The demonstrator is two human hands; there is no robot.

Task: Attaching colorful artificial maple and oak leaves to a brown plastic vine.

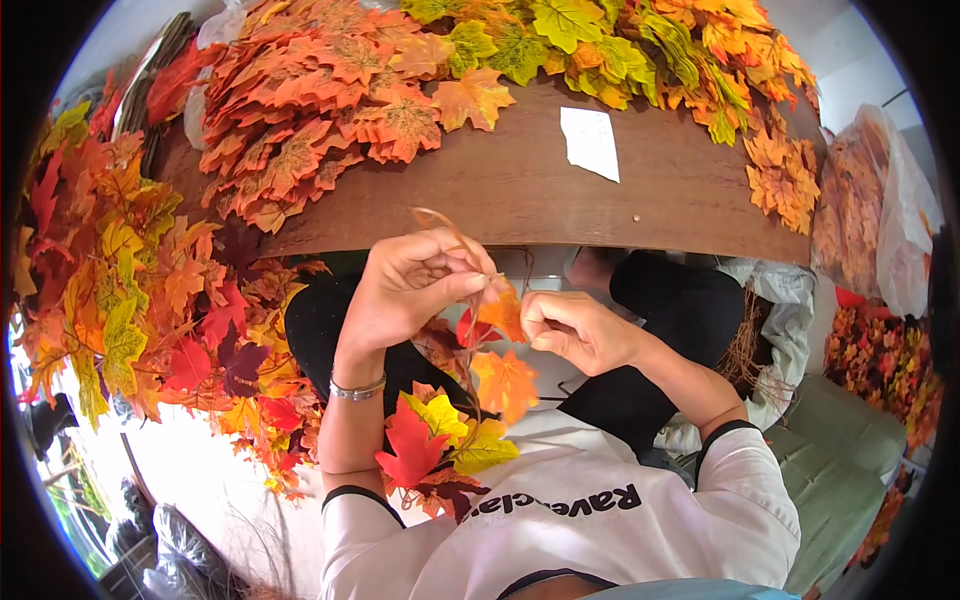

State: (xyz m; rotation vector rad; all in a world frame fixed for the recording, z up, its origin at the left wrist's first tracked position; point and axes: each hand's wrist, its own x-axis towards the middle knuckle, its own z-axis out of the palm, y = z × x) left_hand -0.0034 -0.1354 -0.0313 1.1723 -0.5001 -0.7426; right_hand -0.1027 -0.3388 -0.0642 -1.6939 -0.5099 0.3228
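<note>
My left hand (422, 285) is closed in a pinch on the thin brown stem of an artificial autumn leaf garland (410, 445). The stem's loose end curls up above the fingers. From this hand the garland hangs down over my shirt, with red, yellow and orange leaves along it. Close by on the right, my right hand (580, 330) has its thumb and fingers pressed together at the edge of a small orange leaf (503, 314). The fingertips hide the exact grip. Just below hangs a larger orange leaf (506, 385) on the same garland.
Ahead stands a brown table (480, 200) bearing piles of orange leaves (310, 100), green-yellow leaves (565, 25) and a white paper (590, 143). Finished-looking leaf strands (190, 310) hang at the left. A clear bag of leaves (870, 210) stands right, above a green cushion (840, 450).
</note>
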